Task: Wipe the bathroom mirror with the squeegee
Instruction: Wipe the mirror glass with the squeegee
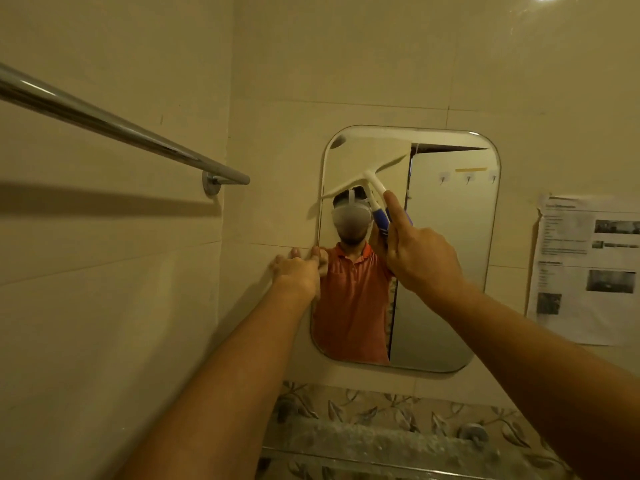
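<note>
Squeegee blade lies tilted against the upper left of the mirror. We grip its handle in our right hand, fingers curled round it, forefinger stretched along it. Our left hand rests at the mirror's left edge, fingers straight.

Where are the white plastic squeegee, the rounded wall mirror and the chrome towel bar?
white plastic squeegee (pixel 375 183): head view, white neck.
rounded wall mirror (pixel 450 271): head view, right glass.
chrome towel bar (pixel 121 129): head view, mid tube.
</note>
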